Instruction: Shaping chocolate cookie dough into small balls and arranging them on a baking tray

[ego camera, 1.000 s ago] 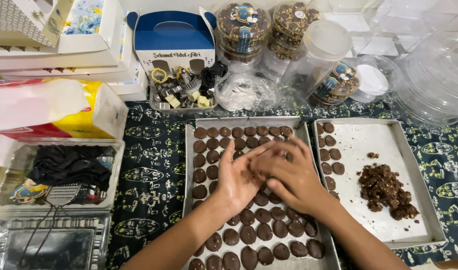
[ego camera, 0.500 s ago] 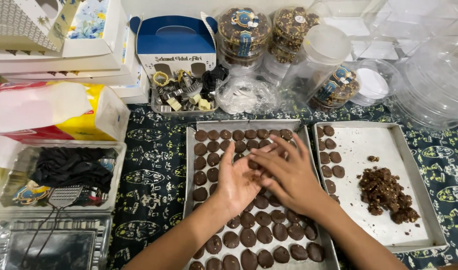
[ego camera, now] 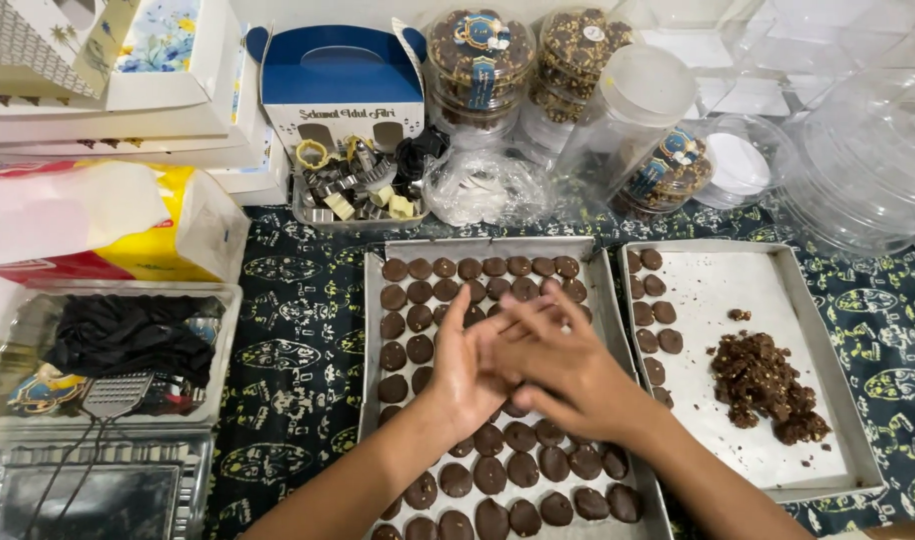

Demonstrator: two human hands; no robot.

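My left hand (ego camera: 465, 368) and my right hand (ego camera: 576, 368) are pressed palm to palm over the middle of a metal baking tray (ego camera: 370, 330). Their fingers are stretched out, and whatever lies between the palms is hidden. The tray is filled with rows of dark round chocolate cookies (ego camera: 508, 482). To the right, a second tray lined with white paper (ego camera: 828, 330) holds a crumbly heap of brown dough (ego camera: 766, 385). A short column of shaped cookies (ego camera: 658, 312) runs along its left side.
Behind the trays stand a blue carry box (ego camera: 343, 85), a small tray of cookie cutters (ego camera: 350, 188), filled cookie jars (ego camera: 478, 60) and clear lids (ego camera: 868, 150). At the left are white boxes (ego camera: 108, 90), a yellow tissue pack (ego camera: 138, 225) and a clear container (ego camera: 128, 345).
My palms have stayed together over the cookie tray. The right hand has slid a little across the left, with its fingers now pointing more to the upper left.
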